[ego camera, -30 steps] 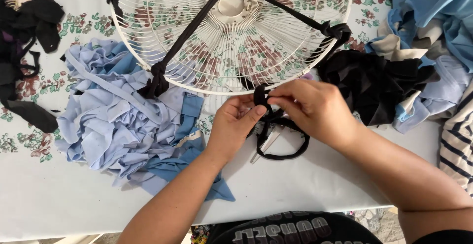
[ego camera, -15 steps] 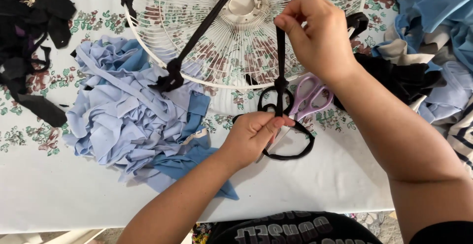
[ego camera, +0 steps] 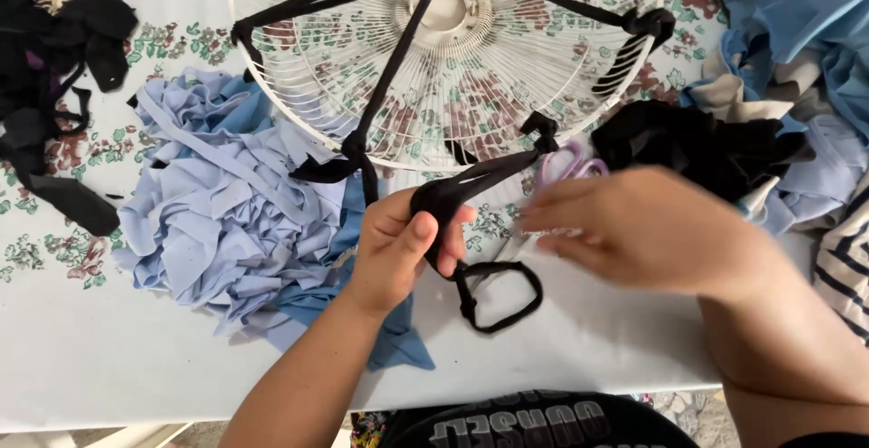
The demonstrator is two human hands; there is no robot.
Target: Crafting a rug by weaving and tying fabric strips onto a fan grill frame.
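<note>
Left hand [ego camera: 398, 244] fingers pinching a black fabric strip [ego camera: 480, 181] tied to the white fan grille [ego camera: 272, 59] rim, blurred right hand [ego camera: 634, 226] just beside, fingers loosely together, lilac scissors [ego camera: 566, 163] behind, blue scrap heap [ego camera: 226, 204] left, bare bench [ego camera: 109, 366] near front edge

Bare forearms, bare hands [ego camera: 398, 249], black top with pale lettering.

Table [ego camera: 118, 371], white floral cloth: bears fan grille [ego camera: 444, 59], blue strip pile [ego camera: 226, 222], black scraps [ego camera: 54, 59], possibly garments [ego camera: 797, 95] right.
</note>
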